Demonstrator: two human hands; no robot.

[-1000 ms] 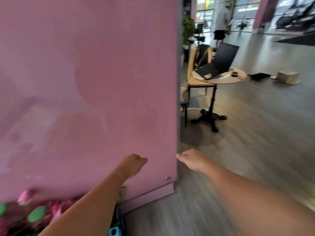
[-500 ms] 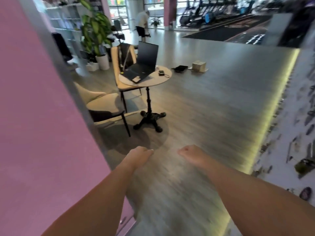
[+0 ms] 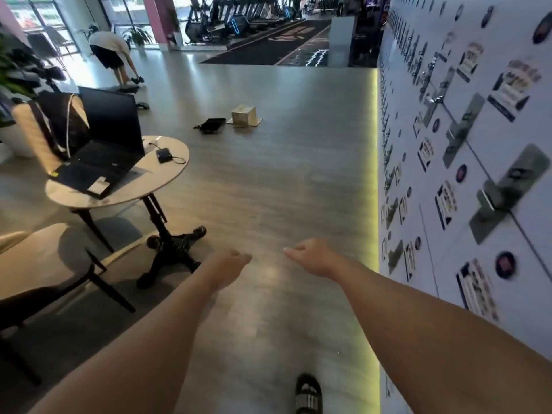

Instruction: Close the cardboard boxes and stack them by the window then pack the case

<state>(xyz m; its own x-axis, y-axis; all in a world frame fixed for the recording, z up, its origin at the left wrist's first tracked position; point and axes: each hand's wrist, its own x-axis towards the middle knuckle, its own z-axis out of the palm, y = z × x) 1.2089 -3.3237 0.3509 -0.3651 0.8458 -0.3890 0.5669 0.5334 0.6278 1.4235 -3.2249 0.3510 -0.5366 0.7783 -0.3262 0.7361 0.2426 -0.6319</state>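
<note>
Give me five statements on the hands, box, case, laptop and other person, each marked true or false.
1. Both hands hold nothing. True: the left hand and right hand hang loosely curled in the air.
2. The cardboard box stands on the round table. False: it stands on the floor, far ahead.
3. A flat black case lies on the floor to the left of the box. True.
4. The laptop on the round table is shut. False: its lid is up.
5. The other person sits on a chair. False: they stand bent over near the windows.
</note>
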